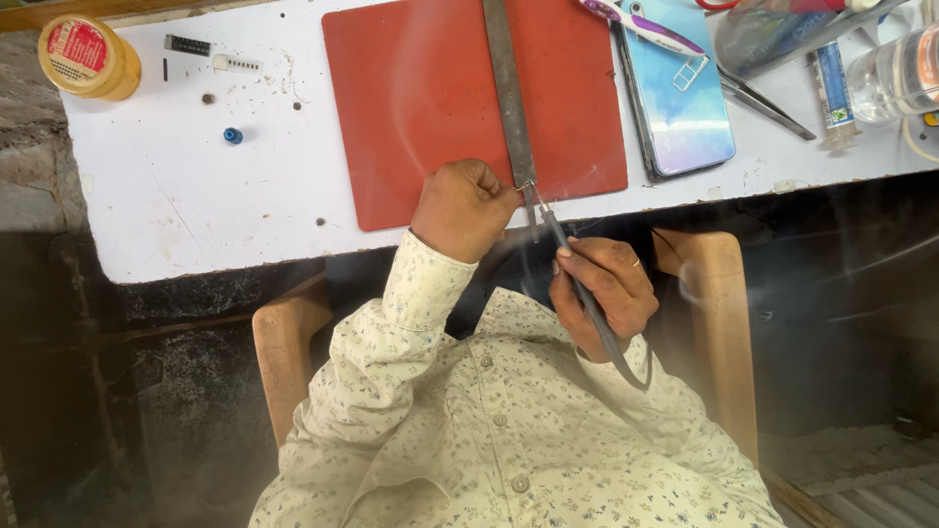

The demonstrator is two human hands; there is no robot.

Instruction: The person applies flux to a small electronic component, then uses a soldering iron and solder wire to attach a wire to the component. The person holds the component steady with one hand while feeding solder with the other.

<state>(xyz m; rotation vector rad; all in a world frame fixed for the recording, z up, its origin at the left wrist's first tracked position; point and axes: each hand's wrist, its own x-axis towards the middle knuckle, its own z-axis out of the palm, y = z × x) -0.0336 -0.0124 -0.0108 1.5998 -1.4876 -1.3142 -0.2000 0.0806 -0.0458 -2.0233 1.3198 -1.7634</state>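
Two hands meet: right hand holds soldering iron beside left hand.

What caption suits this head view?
Left fist beside a metal file on a red mat; right hand holds a soldering iron to it.

white table, red mat, phone, yellow jar, blue cap, syringe, tweezers

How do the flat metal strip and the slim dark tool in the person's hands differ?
The metal strip is flat, grey and lies on the red mat, its near end gripped by the left hand; the dark tool is thin, rounded and held pen-like off the table by the right hand. Both are long and narrow.
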